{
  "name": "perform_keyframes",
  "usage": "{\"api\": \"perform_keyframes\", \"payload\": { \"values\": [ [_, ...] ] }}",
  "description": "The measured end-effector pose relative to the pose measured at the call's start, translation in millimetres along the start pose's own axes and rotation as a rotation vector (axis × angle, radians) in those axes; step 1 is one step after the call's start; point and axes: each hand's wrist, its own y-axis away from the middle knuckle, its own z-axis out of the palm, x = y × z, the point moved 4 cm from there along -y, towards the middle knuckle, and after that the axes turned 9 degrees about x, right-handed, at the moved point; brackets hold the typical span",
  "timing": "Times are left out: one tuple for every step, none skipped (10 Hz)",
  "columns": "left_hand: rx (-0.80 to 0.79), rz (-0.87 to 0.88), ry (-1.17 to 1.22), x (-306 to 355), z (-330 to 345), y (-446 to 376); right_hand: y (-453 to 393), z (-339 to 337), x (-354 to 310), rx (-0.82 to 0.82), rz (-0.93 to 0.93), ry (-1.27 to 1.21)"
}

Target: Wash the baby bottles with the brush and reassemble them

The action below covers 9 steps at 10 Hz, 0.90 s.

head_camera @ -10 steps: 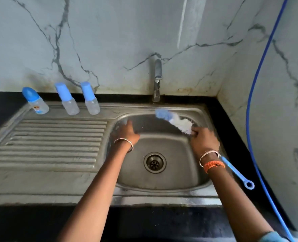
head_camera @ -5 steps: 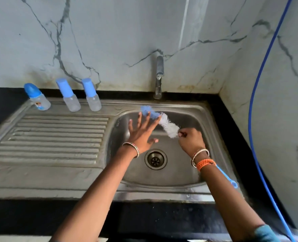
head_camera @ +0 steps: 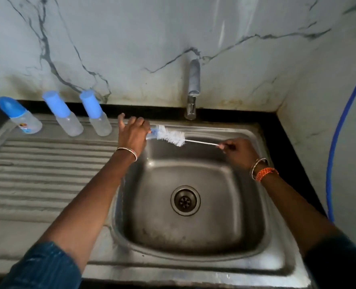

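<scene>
While the sink (head_camera: 185,243) is lying nearest, with its drain (head_camera: 185,200) uncovered and dry-looking, both hands are working over its far rim. The right hand (head_camera: 238,150) is pinching the thin wire handle of the brush (head_camera: 170,137). The left hand (head_camera: 132,132) is closing its grip around the brush's blue tip, or perhaps something small there; I cannot tell which. This seems to be a preparing step, before any bottle is being washed. Next, I think, a hand must be freed to reach left. Three capped bottles (head_camera: 97,115) are standing along the back of the draining board (head_camera: 47,163), close together, so fingers need care between them. Farther back, the tap (head_camera: 192,88) is leaving open room above the basin.
</scene>
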Motion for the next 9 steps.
{"api": "perform_keyframes", "payload": {
  "values": [
    [-0.002, 0.011, -0.032, -2.8, 18.9, -34.0, -45.7, 11.1, 4.7, 0.163, 0.012, 0.089],
    [0.031, 0.016, -0.019, -6.5, 36.8, -59.6, -81.9, 16.9, 2.7, 0.286, 0.019, 0.161],
    [0.013, 0.026, -0.009, -5.0, 51.6, -75.2, -107.3, 21.9, 7.6, 0.341, 0.022, 0.382],
    [0.031, 0.024, 0.049, 1.3, 68.5, -80.2, -119.2, 28.5, 16.7, 0.377, 0.003, 0.487],
    [0.079, -0.005, 0.094, 3.3, 77.3, -73.0, -119.1, 34.6, 22.3, 0.390, -0.054, 0.464],
    [0.101, -0.009, 0.138, 4.8, 81.2, -63.8, -116.7, 35.7, 22.0, 0.382, -0.082, 0.421],
    [0.020, -0.011, 0.126, 8.9, 84.3, -56.0, -115.2, 38.4, 19.4, 0.283, -0.114, 0.405],
    [-0.043, -0.019, 0.149, 11.0, 83.5, -52.3, -118.8, 36.1, 18.2, 0.237, -0.207, 0.428],
    [-0.044, -0.044, 0.181, 9.4, 75.9, -53.4, -121.3, 30.8, 12.0, 0.216, -0.176, 0.432]
  ]
}}
